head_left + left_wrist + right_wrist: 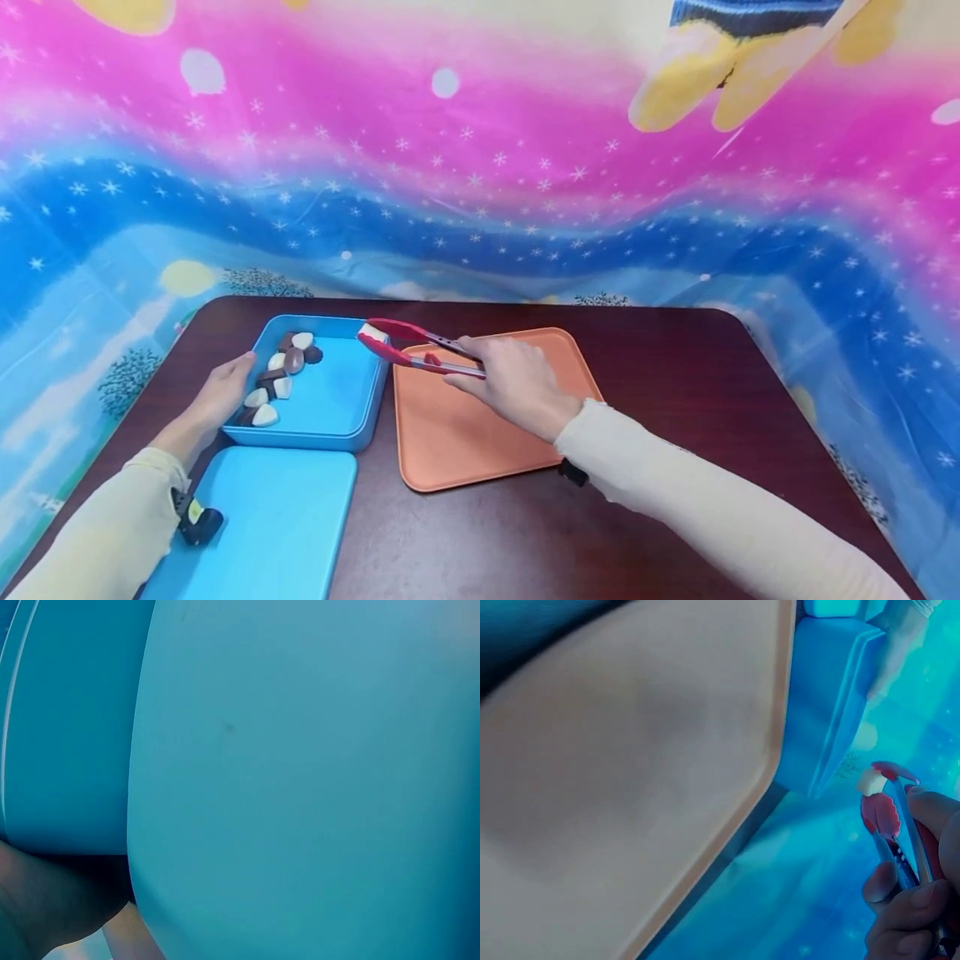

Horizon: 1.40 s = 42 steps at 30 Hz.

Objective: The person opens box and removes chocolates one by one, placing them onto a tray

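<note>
My right hand (517,379) grips a pair of tongs (446,369) with red tips and metal arms. Between the tips sits a small white piece (871,782), held above the right rim of a blue box (337,433). Along the box's left side lie several brown and white pieces (276,363) that look like chocolates. My left hand (217,400) rests against the outside of the box's left wall, its fingers partly hidden. In the right wrist view this hand appears stretched along the wall. Below the tongs and right hand lies an orange tray (480,442).
A flat blue lid (277,517) lies in front of the box, under the left forearm. Everything stands on a dark brown table (450,542). A colourful printed cloth (480,183) hangs behind and around it.
</note>
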Each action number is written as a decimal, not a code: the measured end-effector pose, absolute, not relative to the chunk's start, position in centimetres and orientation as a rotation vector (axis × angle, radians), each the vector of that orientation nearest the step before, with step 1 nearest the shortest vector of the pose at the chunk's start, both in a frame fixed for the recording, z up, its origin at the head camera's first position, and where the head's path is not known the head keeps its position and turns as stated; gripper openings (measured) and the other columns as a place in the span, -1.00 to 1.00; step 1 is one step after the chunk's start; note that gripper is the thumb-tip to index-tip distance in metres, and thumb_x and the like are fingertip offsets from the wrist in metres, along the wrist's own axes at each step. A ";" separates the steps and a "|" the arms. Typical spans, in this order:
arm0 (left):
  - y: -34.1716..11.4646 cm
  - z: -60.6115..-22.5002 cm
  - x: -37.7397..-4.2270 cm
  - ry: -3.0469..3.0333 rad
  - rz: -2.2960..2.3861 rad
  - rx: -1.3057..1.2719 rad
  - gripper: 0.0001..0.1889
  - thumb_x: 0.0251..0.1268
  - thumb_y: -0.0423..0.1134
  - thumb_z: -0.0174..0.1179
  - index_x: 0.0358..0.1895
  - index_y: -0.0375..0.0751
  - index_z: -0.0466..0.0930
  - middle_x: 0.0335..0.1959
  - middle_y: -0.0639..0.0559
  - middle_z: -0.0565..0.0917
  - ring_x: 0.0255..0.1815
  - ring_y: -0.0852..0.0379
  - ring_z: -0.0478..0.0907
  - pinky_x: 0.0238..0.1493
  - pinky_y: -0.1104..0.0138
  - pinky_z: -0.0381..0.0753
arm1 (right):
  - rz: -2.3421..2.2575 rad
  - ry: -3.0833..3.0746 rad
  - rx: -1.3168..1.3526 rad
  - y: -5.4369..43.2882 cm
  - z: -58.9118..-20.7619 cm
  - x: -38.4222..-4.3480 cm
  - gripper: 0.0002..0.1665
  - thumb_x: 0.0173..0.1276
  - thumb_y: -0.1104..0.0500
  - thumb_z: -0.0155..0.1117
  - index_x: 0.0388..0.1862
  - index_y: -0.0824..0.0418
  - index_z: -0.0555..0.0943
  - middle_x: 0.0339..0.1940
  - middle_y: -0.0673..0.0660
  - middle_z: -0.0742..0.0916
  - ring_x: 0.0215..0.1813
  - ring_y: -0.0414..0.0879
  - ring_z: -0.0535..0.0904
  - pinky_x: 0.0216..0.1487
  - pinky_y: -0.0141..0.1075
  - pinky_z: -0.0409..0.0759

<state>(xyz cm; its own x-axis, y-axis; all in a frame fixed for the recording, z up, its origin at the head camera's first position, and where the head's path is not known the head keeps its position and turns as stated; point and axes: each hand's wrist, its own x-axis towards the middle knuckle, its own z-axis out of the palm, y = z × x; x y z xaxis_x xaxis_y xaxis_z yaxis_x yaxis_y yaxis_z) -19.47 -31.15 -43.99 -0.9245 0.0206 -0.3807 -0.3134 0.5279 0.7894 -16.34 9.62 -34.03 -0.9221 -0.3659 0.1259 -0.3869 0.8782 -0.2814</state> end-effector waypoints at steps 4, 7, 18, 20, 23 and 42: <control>-31.2 -43.9 -19.4 2.411 1.373 -0.207 -0.12 0.53 0.40 -0.57 0.64 -0.12 -0.44 0.65 -0.43 -0.27 0.60 -0.58 -0.25 0.42 -0.52 -0.01 | 0.496 -2.966 0.602 11.8 -34.5 -15.6 -0.36 0.30 -0.30 0.38 0.34 -0.18 0.60 -0.64 -0.17 0.58 -0.61 -0.21 0.35 -0.64 -0.36 0.25; -31.1 -44.0 -19.4 2.396 1.388 -0.183 -0.14 0.53 0.40 -0.56 0.65 -0.09 -0.43 0.65 -0.42 -0.26 0.61 -0.56 -0.23 0.43 -0.51 0.02 | 0.488 -2.979 0.600 13.1 -35.2 -15.3 -0.37 0.27 -0.28 0.42 0.30 -0.16 0.62 -0.56 -0.17 0.65 -0.57 -0.22 0.39 -0.61 -0.37 0.31; -31.2 -44.1 -19.2 2.393 1.382 -0.197 -0.14 0.52 0.41 -0.57 0.65 -0.06 -0.43 0.65 -0.44 -0.22 0.61 -0.57 -0.19 0.42 -0.50 0.07 | 0.457 -3.081 0.534 14.2 -38.2 -16.4 -0.48 0.23 -0.20 0.50 0.06 0.06 0.73 -0.54 -0.08 0.68 -0.58 -0.15 0.42 -0.65 -0.35 0.36; -31.2 -44.1 -19.3 2.397 1.380 -0.200 -0.14 0.52 0.41 -0.56 0.65 -0.05 -0.44 0.65 -0.42 -0.24 0.61 -0.57 -0.20 0.42 -0.50 0.06 | 0.458 -3.083 0.522 14.1 -38.4 -16.7 -0.48 0.23 -0.19 0.50 0.06 0.06 0.73 -0.55 -0.08 0.67 -0.59 -0.15 0.42 -0.68 -0.34 0.34; -31.2 -44.0 -19.5 2.397 1.381 -0.203 -0.13 0.52 0.41 -0.56 0.64 -0.04 -0.46 0.66 -0.40 -0.26 0.61 -0.57 -0.22 0.42 -0.51 0.05 | 0.454 -3.085 0.511 13.9 -38.6 -16.9 -0.49 0.24 -0.19 0.50 0.05 0.06 0.73 -0.60 -0.09 0.63 -0.59 -0.14 0.41 -0.69 -0.34 0.32; -31.2 -44.3 -19.4 2.431 1.369 -0.259 -0.11 0.54 0.38 -0.60 0.64 -0.20 -0.44 0.64 -0.45 -0.28 0.60 -0.58 -0.30 0.43 -0.54 -0.11 | 0.606 -3.003 0.440 13.7 -37.7 -16.6 -0.20 0.13 -0.41 0.43 0.22 0.00 0.62 -0.71 -0.07 0.44 -0.66 -0.19 0.27 -0.68 -0.37 0.18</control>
